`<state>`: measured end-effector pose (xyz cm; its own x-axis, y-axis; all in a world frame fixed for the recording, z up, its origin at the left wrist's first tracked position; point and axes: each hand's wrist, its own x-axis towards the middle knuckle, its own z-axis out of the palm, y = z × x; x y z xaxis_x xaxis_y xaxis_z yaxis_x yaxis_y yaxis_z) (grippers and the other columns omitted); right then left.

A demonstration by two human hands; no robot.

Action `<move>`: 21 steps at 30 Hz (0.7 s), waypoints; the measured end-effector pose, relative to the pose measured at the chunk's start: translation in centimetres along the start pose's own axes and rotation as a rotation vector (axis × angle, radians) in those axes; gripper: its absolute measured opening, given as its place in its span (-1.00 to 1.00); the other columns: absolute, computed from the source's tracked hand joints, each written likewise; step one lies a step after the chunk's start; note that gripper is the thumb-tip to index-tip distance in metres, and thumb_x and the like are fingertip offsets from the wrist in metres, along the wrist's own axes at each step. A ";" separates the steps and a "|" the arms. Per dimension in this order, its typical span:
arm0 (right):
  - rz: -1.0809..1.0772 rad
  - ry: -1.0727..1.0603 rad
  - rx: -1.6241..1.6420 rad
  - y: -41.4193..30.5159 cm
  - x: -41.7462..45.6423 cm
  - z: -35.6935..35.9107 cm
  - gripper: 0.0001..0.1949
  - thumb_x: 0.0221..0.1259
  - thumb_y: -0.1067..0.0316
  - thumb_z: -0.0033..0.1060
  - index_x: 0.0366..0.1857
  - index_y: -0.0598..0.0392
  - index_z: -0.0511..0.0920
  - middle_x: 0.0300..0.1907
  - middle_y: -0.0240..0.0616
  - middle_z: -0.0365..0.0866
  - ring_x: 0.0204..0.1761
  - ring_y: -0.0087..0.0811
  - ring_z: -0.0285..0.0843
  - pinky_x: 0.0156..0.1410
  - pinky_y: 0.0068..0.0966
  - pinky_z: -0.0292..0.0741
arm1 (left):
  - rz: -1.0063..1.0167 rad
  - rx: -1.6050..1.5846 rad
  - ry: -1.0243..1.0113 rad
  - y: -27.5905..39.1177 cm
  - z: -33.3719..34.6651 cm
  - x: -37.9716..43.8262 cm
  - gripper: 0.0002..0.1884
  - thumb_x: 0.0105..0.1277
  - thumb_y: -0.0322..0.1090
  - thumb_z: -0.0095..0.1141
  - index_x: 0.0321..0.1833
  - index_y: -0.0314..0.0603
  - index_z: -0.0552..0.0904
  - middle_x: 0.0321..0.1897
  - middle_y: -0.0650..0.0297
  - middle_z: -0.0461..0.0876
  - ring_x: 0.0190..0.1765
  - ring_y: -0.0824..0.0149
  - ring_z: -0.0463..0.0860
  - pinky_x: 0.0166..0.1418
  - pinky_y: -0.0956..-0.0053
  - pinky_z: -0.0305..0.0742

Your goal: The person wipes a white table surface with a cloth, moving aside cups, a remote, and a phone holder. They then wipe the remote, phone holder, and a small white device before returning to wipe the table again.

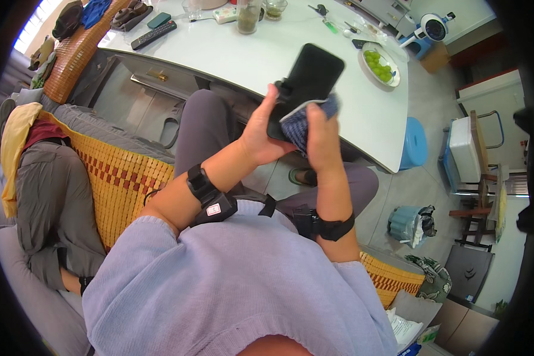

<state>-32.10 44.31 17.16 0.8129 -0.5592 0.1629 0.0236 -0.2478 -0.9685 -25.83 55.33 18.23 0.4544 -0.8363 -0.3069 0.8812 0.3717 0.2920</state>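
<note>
My left hand (260,129) grips a black smartphone (317,69) by its lower left side, thumb along the edge. The phone is tilted above the near edge of the white table (231,58), with its dark face towards me. In my right hand (325,142) is a folded dark-blue textured cloth (299,127) with a pale border. The cloth lies against the lower part of the phone, and my right thumb presses on it. My right fingers are mostly hidden behind the cloth. A small dark part (284,91) juts out at the phone's left edge, too unclear to name.
A plate of green grapes (378,66) stands at the table's right. Towards the back are a remote control (154,35), a glass jar (248,18) and keys (321,10). A blue stool (414,143) and a trash bin (402,224) stand right. Another person (53,200) sits at left.
</note>
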 end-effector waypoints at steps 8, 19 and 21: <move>-0.047 -0.026 -0.351 1.3 -2.0 0.9 -0.41 0.12 0.20 0.35 0.21 0.21 0.39 0.02 0.04 0.51 0.06 0.04 0.53 0.13 -0.27 0.49 | -0.075 0.093 -0.034 -0.1 -5.4 1.8 -0.48 0.50 0.12 -0.23 0.21 -0.13 0.52 0.06 0.20 0.64 0.07 0.18 0.64 0.17 0.08 0.51; 0.001 0.051 -0.759 -0.1 0.2 -4.2 -0.75 0.06 0.46 0.27 -0.14 0.17 0.58 -0.25 0.00 0.67 -0.21 -0.08 0.68 -0.11 -0.24 0.55 | -0.164 0.109 -0.061 -0.2 -6.7 1.7 -0.58 0.40 -0.32 -0.06 0.24 -0.43 0.37 0.07 -0.15 0.57 0.03 -0.19 0.64 0.11 -0.05 0.62; -0.020 0.158 -0.346 -1.7 0.1 -4.2 -0.77 0.22 0.40 0.24 -0.08 0.19 0.56 -0.29 -0.14 0.69 -0.25 -0.39 0.67 -0.14 -0.40 0.57 | -0.167 0.134 -0.088 0.2 -6.9 1.5 -0.56 0.37 -0.34 -0.03 0.26 -0.43 0.35 0.09 -0.15 0.56 0.03 -0.19 0.64 0.11 -0.06 0.63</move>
<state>-34.50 41.40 19.57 0.7139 -0.6597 0.2346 -0.1812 -0.4977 -0.8482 -24.10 56.90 11.59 0.2854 -0.9157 -0.2828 0.9156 0.1733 0.3629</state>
